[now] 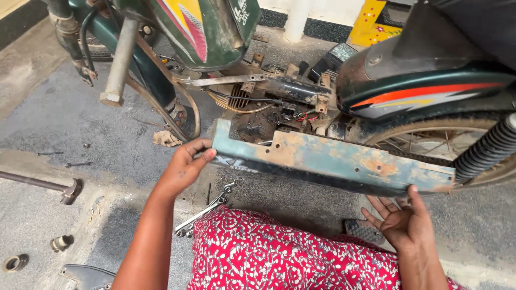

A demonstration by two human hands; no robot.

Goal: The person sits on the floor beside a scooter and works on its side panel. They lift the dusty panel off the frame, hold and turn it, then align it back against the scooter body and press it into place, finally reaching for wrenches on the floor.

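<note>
The side panel (333,164) was faded teal blotched with orange rust, the fuel tank (201,29) dark green with yellow and red stripes, and the garment (279,255) red with white floral print.

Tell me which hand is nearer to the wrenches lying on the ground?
Left. The left hand grips the near end of the rusty panel, just above the wrenches. The right hand supports the panel's other end, far to their right.
</note>
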